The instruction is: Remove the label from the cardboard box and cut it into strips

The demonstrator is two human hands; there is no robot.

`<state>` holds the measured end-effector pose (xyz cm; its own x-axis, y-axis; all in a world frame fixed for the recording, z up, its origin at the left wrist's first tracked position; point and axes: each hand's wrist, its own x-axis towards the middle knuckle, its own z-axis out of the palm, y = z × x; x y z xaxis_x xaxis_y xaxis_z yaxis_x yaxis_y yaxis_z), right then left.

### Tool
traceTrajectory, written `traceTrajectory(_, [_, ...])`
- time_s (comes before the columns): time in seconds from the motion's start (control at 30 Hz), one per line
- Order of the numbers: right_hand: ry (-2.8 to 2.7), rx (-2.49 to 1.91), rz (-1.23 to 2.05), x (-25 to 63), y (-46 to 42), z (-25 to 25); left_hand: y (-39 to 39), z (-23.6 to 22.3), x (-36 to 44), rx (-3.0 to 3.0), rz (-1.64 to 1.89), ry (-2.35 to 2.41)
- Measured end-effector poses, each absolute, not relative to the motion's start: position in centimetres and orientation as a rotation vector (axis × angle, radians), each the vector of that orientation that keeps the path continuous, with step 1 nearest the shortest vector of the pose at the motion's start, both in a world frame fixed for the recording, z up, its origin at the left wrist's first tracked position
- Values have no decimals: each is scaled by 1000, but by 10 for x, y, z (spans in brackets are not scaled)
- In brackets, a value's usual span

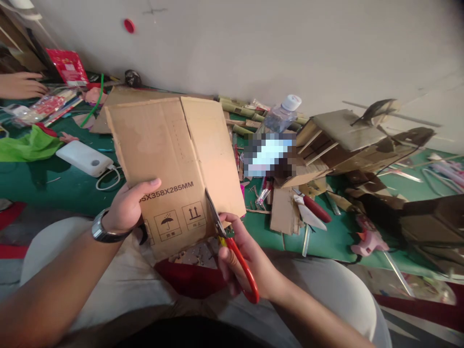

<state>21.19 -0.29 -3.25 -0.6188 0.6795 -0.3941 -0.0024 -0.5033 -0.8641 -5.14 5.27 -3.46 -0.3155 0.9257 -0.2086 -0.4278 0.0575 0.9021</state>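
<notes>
A folded piece of printed cardboard (pixel 155 145) is tilted up over my lap, with a crease running down its right part. My left hand (pixel 126 205) grips its left edge, thumb on the front and the other fingers hidden behind. In my right hand (pixel 242 258) are red-handled scissors (pixel 239 266), their blades at the cardboard along the crease near the lower edge. One blade shows on the front; the lower blade is mostly hidden, so how far they are spread is unclear.
Left on the green table (pixel 39 186) lie a white power bank (pixel 85 158) and another person's hand (pixel 21 85). To the right are a plastic bottle (pixel 279 116), a cardboard model (pixel 337 140), a red-handled knife (pixel 315 208), cardboard scraps (pixel 285 210) and a pink glue gun (pixel 368 239).
</notes>
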Motion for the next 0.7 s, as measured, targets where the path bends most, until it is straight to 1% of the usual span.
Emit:
traceTrajectory(0.2, [-1224, -1052, 2181, 213, -3, -32, 54, -35, -51, 566, 1555, 1169])
traceTrajectory(0.47, [-1061, -1016, 2113, 210, -1, -36, 55, -29, -44, 548, 1587, 1177])
traceTrajectory(0.7, [-1023, -1254, 2101, 212, 7, -37, 56, -30, -46, 629, 1718, 1261])
